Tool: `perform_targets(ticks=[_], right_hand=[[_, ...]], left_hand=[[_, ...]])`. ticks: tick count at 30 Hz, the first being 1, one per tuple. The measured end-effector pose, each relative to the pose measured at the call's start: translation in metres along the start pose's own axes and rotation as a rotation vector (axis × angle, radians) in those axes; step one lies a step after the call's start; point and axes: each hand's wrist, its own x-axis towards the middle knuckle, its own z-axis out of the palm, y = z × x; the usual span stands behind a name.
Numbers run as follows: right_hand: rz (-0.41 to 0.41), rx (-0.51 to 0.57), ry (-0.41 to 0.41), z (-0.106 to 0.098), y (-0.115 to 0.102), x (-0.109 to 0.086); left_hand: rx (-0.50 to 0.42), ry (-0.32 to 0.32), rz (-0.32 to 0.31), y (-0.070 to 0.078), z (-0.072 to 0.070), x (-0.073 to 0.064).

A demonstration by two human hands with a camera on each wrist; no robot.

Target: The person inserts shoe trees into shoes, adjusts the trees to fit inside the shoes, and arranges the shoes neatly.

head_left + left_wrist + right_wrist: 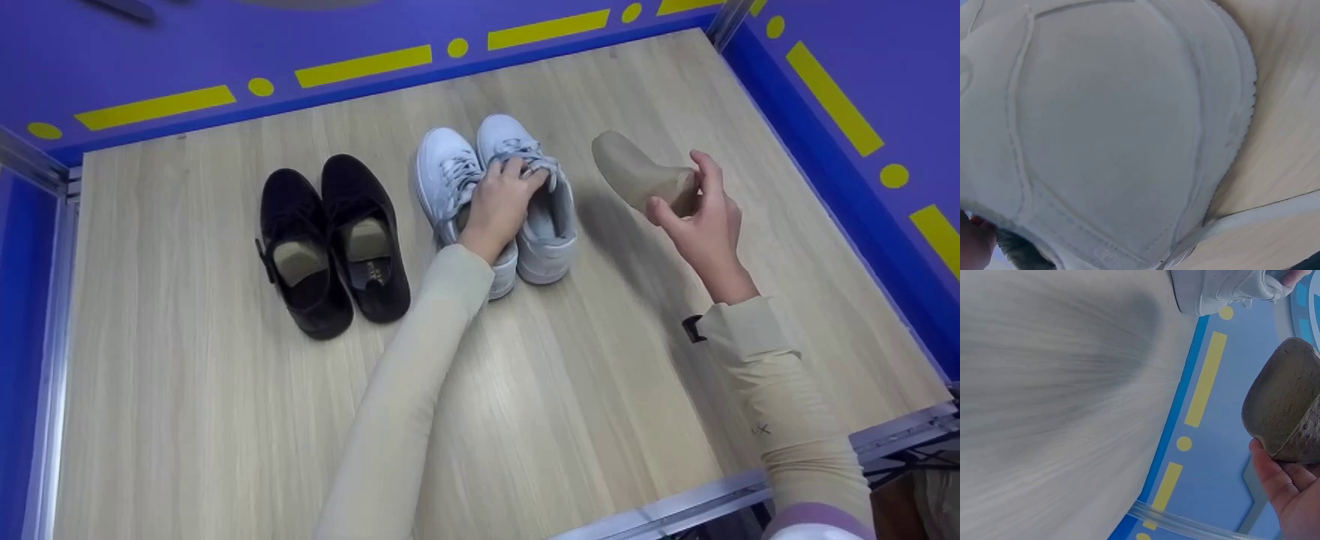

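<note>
In the head view, a pair of white sneakers stands side by side. My left hand (501, 196) reaches over the left sneaker (442, 159) and grips the right sneaker (549, 262) at its tongue and laces. White sneaker leather (1106, 124) fills most of the left wrist view. My right hand (709, 225) holds a beige shoe-shaped insert (636, 169) above the table, thumb and fingers around its heel end, toe end pointing away and left. The right wrist view shows the insert's hollow, rough underside (1278, 396).
Left of the sneakers stand two black shoes, the left one (330, 321) and the right one (360, 180), each with a beige insert (367, 238) inside. Blue walls (375, 30) with yellow marks border the wooden table (187, 420) at the back and right.
</note>
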Motion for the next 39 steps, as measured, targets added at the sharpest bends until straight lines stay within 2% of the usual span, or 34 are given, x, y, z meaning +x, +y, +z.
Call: perform_targets(ticks=[5,14,22,39], right_hand=[[-0.04,-0.003,-0.008,0.0,-0.003,-0.002],[-0.1,-0.015,-0.039,-0.002,-0.01,-0.004],[-0.191,-0.012,0.004,-0.002,-0.02,-0.006],[-0.336,-0.028,-0.009,-0.004,-0.041,-0.011]], left_hand=[[-0.033,-0.098,-0.014,-0.002,-0.005,0.002],[-0.136,-0.174,-0.06,-0.007,-0.008,0.005],[-0.14,-0.111,-0.035,-0.008,-0.008,0.005],[-0.169,-0.106,-0.036,-0.009,-0.004,0.005]])
